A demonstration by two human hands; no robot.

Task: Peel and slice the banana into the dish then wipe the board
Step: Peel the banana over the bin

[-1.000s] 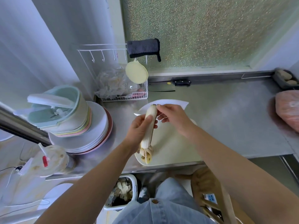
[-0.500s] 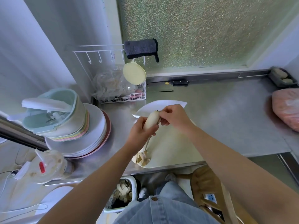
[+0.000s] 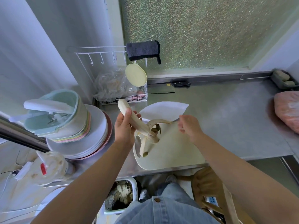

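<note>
Since half a second ago the left hand (image 3: 124, 128) has swung the banana (image 3: 123, 108) up and to the left, so its bare tip now points away from the dish, and the right hand (image 3: 190, 126) has drawn off to the right.

The steel counter (image 3: 226, 118) runs below a frosted window (image 3: 202, 29). On its left end stands a stack of plates (image 3: 97, 143) with pastel tubs on top. The pale cutting board (image 3: 169, 151) lies at the counter's near edge, and the white leaf-shaped dish (image 3: 163, 110) sits just behind it, its near rim touching or overlapping the board (I cannot tell which).

The left hand grips the banana round its middle, thumb on top, holding it tilted above the board's left end. The upper half is peeled. The peel (image 3: 150, 138) hangs in strips from the lower end, one strip reaching out sideways toward the right hand. That hand's fingers are loosely curled just beside the strip's tip; whether they pinch it cannot be told.

A cleaver (image 3: 161, 89) lies flat against the back ledge, and a dark cloth (image 3: 142, 50) hangs from the wire rack. A plastic bottle (image 3: 53, 165) at lower left carries a red label, too blurred to read.
</note>
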